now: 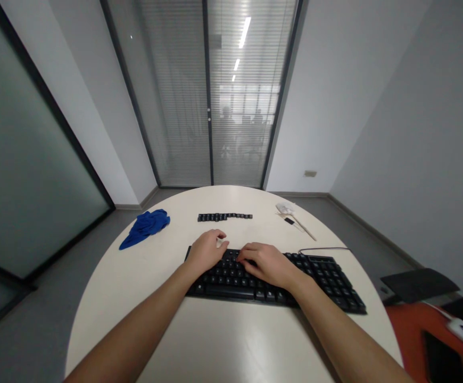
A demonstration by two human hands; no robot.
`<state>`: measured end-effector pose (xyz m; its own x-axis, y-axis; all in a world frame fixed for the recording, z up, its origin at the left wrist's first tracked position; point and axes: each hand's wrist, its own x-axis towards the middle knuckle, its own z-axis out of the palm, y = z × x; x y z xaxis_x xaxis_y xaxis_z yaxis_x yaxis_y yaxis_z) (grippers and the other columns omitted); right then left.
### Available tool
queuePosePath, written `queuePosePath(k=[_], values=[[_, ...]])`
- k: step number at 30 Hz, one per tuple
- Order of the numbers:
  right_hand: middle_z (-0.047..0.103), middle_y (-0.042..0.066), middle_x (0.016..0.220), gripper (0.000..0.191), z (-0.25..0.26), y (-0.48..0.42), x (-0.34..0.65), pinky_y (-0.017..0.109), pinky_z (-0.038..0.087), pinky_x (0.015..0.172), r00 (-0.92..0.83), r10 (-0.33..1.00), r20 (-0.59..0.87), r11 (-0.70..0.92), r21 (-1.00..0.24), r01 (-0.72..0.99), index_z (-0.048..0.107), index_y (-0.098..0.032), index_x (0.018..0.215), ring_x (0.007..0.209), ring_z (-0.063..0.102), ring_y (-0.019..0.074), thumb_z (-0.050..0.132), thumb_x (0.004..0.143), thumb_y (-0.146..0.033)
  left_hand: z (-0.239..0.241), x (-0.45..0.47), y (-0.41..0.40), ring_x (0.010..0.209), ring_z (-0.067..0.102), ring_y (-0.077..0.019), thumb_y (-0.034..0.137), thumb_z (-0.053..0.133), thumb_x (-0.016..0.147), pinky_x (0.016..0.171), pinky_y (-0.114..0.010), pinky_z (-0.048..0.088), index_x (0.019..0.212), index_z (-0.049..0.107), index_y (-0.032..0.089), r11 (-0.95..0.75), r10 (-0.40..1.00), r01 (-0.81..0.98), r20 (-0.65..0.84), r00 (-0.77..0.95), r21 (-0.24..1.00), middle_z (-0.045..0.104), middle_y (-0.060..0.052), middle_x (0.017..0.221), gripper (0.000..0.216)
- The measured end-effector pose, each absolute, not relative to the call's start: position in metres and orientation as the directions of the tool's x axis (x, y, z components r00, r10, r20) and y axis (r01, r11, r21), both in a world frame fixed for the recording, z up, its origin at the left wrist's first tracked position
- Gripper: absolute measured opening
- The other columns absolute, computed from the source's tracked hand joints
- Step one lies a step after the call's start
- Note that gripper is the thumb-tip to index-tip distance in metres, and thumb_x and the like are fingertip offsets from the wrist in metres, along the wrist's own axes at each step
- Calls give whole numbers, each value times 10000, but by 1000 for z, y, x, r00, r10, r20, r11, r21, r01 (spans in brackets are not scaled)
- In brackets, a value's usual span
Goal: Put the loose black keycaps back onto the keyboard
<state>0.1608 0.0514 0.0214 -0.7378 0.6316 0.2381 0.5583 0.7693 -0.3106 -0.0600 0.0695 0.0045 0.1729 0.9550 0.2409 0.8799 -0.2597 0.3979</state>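
Note:
A black keyboard (327, 282) lies across the round white table (223, 340), its cable running off its far right corner. My left hand (205, 251) rests on the keyboard's upper left corner with fingers curled and pinched at the tips; what they hold, if anything, is too small to see. My right hand (267, 263) lies on the keys just right of it, fingers bent down toward the top rows. A row of loose black keycaps (224, 216) is lined up on the table beyond both hands.
A crumpled blue cloth (146, 226) lies at the table's far left. Small tools and a white wad (291, 215) sit at the far right. An orange seat with a dark phone (441, 359) stands at the lower right. Glass partitions surround the room.

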Motion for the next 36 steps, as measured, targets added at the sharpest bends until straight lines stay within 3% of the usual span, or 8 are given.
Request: queuePosePath(k=[7, 19, 30, 36], values=[[721, 55, 1042, 208, 23, 51, 161, 299, 518, 878, -742, 621, 253, 779, -296, 552, 699, -210, 1079, 961, 679, 191, 528, 964, -180, 13, -63, 122, 1201, 546, -264, 217, 607, 946, 1025, -358, 445, 1180, 669, 201, -325, 921, 926, 288, 264, 192, 656, -83, 1229, 242], [721, 45, 1071, 212, 21, 50, 166, 297, 515, 919, -732, 629, 262, 770, -338, 541, 687, -217, 1106, 992, 677, 180, 521, 978, -188, 2, -51, 161, 1155, 526, -293, 191, 578, 964, 924, -396, 471, 1131, 629, 149, -317, 911, 948, 272, 310, -18, 623, -148, 1197, 179], [723, 50, 1073, 211, 19, 51, 166, 304, 515, 926, -729, 628, 273, 770, -355, 531, 687, -219, 1108, 1008, 675, 184, 522, 980, -195, 2, -41, 164, 1136, 539, -298, 109, 489, 988, 926, -416, 445, 1066, 659, 112, -399, 881, 915, 251, 400, -57, 654, -174, 1155, 187], [721, 50, 1061, 201, 19, 52, 166, 304, 518, 907, -728, 629, 271, 769, -354, 533, 689, -217, 1093, 985, 675, 187, 528, 974, -196, 13, -36, 144, 1108, 562, -277, 151, 615, 941, 944, -378, 445, 975, 688, 158, -489, 846, 872, 253, 469, 19, 709, -116, 1077, 82]])
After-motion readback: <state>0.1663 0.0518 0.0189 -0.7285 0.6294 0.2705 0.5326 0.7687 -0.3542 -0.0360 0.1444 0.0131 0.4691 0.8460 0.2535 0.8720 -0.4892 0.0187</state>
